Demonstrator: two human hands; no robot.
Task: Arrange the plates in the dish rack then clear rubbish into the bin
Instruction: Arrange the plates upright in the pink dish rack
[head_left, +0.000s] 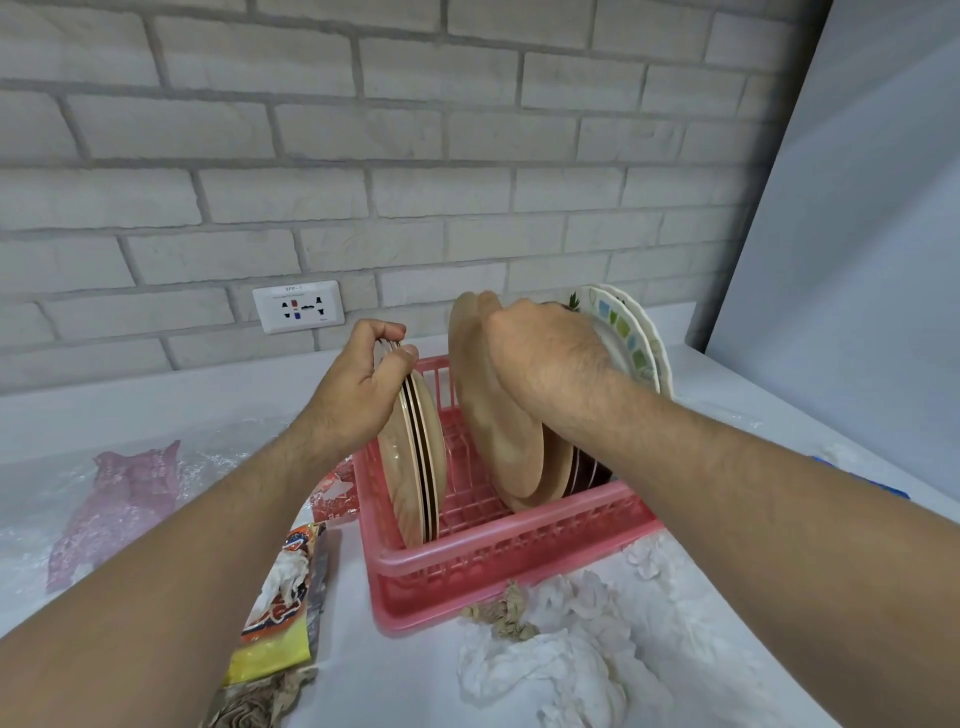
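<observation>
left hand (363, 384) pinching rims of striped beige plates (415, 457), upright at left end of pink plastic dish rack (498, 551) | right hand (540, 358) clamped on tan plates (493, 415) leaning rightward mid-rack | free slots between the groups; left nearer them

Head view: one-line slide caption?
Both hands, left hand and right hand, stand tan plates upright in pink dish rack.

White wall socket plate (298, 306) is showing small print along its top edge, roughly "SPP-1", blurred. Orange-and-yellow snack wrapper (283, 587) is carrying lettering, unreadable. Pink plastic bag (117, 506) print is illegible.
</observation>
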